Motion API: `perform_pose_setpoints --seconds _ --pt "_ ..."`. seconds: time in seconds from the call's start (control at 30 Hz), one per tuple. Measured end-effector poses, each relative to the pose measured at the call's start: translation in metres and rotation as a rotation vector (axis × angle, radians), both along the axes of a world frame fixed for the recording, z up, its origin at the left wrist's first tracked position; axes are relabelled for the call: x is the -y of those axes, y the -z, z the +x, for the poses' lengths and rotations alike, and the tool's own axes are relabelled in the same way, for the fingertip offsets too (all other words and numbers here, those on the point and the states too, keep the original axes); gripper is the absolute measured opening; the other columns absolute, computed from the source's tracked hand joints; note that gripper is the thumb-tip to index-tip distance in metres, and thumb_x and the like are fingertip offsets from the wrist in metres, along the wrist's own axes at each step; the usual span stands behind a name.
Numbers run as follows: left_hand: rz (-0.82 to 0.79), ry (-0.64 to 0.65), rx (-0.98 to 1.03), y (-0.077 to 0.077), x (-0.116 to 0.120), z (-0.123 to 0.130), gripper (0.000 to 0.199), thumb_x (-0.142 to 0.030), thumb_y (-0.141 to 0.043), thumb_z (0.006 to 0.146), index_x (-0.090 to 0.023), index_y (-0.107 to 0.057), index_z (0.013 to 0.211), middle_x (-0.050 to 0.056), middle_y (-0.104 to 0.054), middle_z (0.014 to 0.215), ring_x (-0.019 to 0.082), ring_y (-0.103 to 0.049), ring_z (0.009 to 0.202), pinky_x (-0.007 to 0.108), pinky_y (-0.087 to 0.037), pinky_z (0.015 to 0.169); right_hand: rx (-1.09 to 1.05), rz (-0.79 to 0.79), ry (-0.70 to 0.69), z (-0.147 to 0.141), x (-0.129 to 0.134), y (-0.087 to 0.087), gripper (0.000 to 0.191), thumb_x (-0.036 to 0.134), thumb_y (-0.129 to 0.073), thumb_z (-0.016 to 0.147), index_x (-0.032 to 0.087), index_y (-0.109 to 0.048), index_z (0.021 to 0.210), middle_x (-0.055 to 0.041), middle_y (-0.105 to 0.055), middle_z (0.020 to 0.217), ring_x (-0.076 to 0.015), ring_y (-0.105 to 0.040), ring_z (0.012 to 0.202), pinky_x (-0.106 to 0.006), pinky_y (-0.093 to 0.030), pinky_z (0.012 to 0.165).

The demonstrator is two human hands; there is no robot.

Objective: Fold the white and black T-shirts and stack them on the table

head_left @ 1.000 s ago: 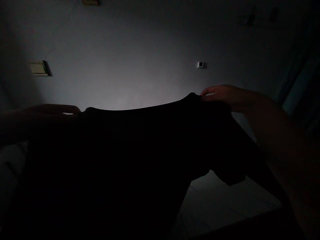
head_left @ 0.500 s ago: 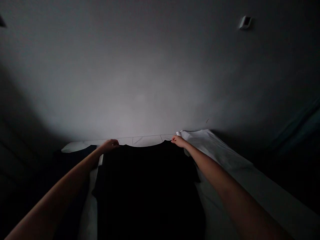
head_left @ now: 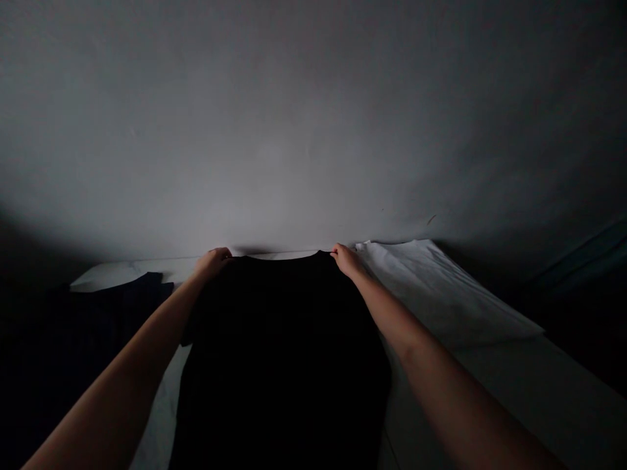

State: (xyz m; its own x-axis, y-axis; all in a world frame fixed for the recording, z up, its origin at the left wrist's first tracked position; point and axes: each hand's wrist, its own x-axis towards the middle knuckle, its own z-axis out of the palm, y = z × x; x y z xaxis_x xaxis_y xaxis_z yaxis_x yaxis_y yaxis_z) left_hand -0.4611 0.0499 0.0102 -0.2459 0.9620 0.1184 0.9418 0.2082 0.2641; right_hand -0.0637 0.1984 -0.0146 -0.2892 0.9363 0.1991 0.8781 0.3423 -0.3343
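A black T-shirt (head_left: 284, 352) lies spread out below me, its collar at the far end. My left hand (head_left: 211, 263) pinches the shirt's far edge at the left of the neckline. My right hand (head_left: 347, 261) holds the same edge at the right of the neckline. Both arms reach forward over the cloth. The shirt is so dark that its folds and lower part cannot be made out.
A folded white garment (head_left: 435, 290) lies to the right of the shirt on a pale surface (head_left: 494, 385). A dark navy garment (head_left: 122, 313) lies to the left. A grey wall (head_left: 313, 130) rises behind them.
My view has tilted down and levelled since the earliest frame. The shirt now lies flat and lower, with both hands still at its collar, drawn slightly further forward.
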Motion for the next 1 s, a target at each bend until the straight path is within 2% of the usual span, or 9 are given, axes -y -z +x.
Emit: perform_pose_setpoints --seconds 0.13,0.37,0.43,0.53,0.63,0.73,0.83,0.93,1.0 --pt "0.052 -0.040 -0.032 0.001 -0.013 0.003 0.030 -0.036 -0.053 0.088 -0.020 -0.072 0.106 0.013 -0.073 0.104 0.029 -0.066 0.094 0.035 -0.045 0.075 -0.073 0.055 0.017 -0.010 -0.010 0.005 0.007 0.023 -0.058 0.095 0.020 -0.061 0.089 -0.0077 -0.069 0.100 -0.0201 -0.060 0.088 -0.031 -0.040 0.074" --pt "0.082 -0.171 -0.145 0.007 -0.012 0.010 0.029 -0.034 -0.054 0.091 -0.024 -0.068 0.113 0.012 -0.073 0.106 0.029 -0.063 0.096 0.034 -0.045 0.073 -0.244 0.225 -0.109 -0.017 -0.022 0.016 0.036 0.040 -0.054 0.099 0.022 -0.049 0.068 -0.0020 -0.058 0.072 -0.0161 -0.051 0.077 -0.035 -0.040 0.078" --pt "0.083 -0.176 -0.194 0.005 -0.009 0.016 0.026 -0.032 -0.053 0.091 -0.023 -0.067 0.112 0.012 -0.071 0.113 0.030 -0.061 0.102 0.035 -0.045 0.077 -0.208 0.264 -0.105 -0.021 -0.019 0.012 0.030 0.036 -0.053 0.099 0.022 -0.052 0.073 -0.0042 -0.060 0.077 -0.0182 -0.053 0.085 -0.038 -0.040 0.084" --pt "0.087 -0.162 -0.270 -0.003 -0.004 0.026 0.023 -0.027 -0.053 0.091 -0.020 -0.066 0.108 0.014 -0.068 0.117 0.032 -0.056 0.109 0.039 -0.042 0.085 -0.010 0.207 -0.002 -0.027 -0.005 -0.002 0.010 0.021 -0.053 0.097 0.019 -0.060 0.090 -0.0131 -0.066 0.100 -0.0245 -0.055 0.101 -0.043 -0.040 0.092" --pt "0.085 -0.164 -0.315 -0.014 0.000 0.035 0.021 -0.024 -0.055 0.090 -0.018 -0.064 0.108 0.016 -0.066 0.117 0.033 -0.054 0.112 0.041 -0.039 0.089 0.096 0.147 0.040 -0.029 0.013 -0.021 0.016 0.009 -0.050 0.094 0.016 -0.064 0.099 -0.0190 -0.063 0.116 -0.0287 -0.056 0.110 -0.043 -0.040 0.094" --pt "0.054 -0.147 -0.302 -0.035 0.007 0.039 0.016 -0.023 -0.058 0.088 -0.018 -0.066 0.102 0.016 -0.065 0.117 0.034 -0.053 0.114 0.041 -0.038 0.090 0.113 0.140 0.026 -0.022 0.030 -0.042 0.019 0.008 -0.051 0.092 0.017 -0.066 0.100 -0.0177 -0.063 0.118 -0.0288 -0.057 0.110 -0.040 -0.041 0.094" --pt "0.080 -0.122 -0.292 -0.075 0.028 0.041 0.013 -0.020 -0.059 0.088 -0.018 -0.067 0.097 0.014 -0.064 0.115 0.032 -0.053 0.114 0.042 -0.037 0.094 0.091 0.163 -0.008 -0.002 0.044 -0.072 0.014 0.013 -0.058 0.089 0.018 -0.066 0.098 -0.0149 -0.063 0.116 -0.0275 -0.057 0.109 -0.038 -0.043 0.093" --pt "0.195 -0.089 -0.299 -0.126 0.071 0.044 0.016 -0.022 -0.059 0.089 -0.017 -0.067 0.102 0.011 -0.064 0.115 0.029 -0.052 0.114 0.043 -0.035 0.099 0.016 0.245 -0.016 0.033 0.057 -0.110 0.012 0.018 -0.058 0.090 0.020 -0.064 0.100 -0.0134 -0.060 0.120 -0.0259 -0.056 0.110 -0.038 -0.043 0.095" --pt "0.294 -0.051 -0.321 -0.155 0.109 0.048 0.020 -0.028 -0.058 0.091 -0.017 -0.066 0.105 0.009 -0.064 0.112 0.028 -0.053 0.113 0.043 -0.036 0.100 -0.164 0.408 -0.050 0.063 0.068 -0.132 0.008 0.019 -0.059 0.087 0.020 -0.063 0.094 -0.0113 -0.063 0.110 -0.0242 -0.059 0.102 -0.038 -0.045 0.093"
